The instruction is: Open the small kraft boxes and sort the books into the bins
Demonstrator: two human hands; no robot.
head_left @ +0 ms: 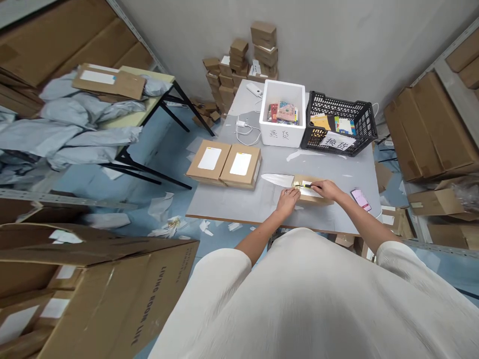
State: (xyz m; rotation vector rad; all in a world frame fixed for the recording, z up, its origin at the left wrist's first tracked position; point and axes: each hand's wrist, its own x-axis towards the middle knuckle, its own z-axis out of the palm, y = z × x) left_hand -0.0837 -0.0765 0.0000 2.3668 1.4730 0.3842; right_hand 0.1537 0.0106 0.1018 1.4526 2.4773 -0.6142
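Note:
A small cardboard box (316, 199) with a white label lies near the table's front edge. My left hand (288, 200) grips its left end, fingers bent and close together. Just above those fingertips is a shiny gold, crinkled bit (297, 186). My right hand (325, 190) is closed around a slim black tool (306, 186), held flat over the box top and pointing left. Its tip meets the gold bit, too small to make out. A white sheet-like strip (277, 179) extends left from the box.
Two labelled boxes (223, 164) sit on the grey table (224, 204). Behind are a white foam bin (282, 135) and a black crate (342, 122), both holding packets. A phone (360, 199) lies at right. Grey parcels (75, 129) cover a side table; a large carton (149, 294) stands lower left.

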